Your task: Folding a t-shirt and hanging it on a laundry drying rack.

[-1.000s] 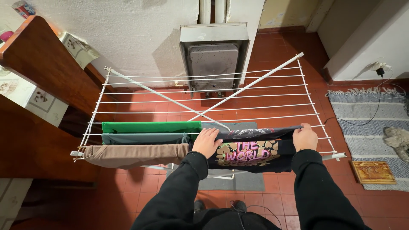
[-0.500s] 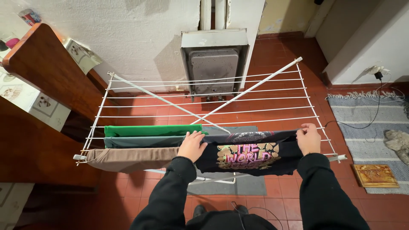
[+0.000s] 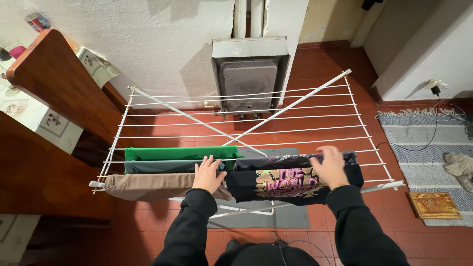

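The right hand (image 3: 329,167) is motion-blurred — its fingers' grip cannot be told — over the black printed T-shirt (image 3: 290,180) draped on the drying rack (image 3: 246,118); the left hand (image 3: 208,175), fingers spread, lies flat on its edge.

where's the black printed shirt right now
In the head view, the black printed shirt hangs on the drying rack's near right rails, beside the brown garment, under the right hand.

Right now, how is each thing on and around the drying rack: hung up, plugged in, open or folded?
White wire drying rack: unfolded, back lines bare.
Black printed T-shirt: draped over front lines.
Green cloth: hung flat.
Grey-green cloth: hung flat.
Brown cloth: hung on front line.
Left hand: flat on cloths.
Right hand: blurred, over T-shirt.
Black wall plug: plugged in.
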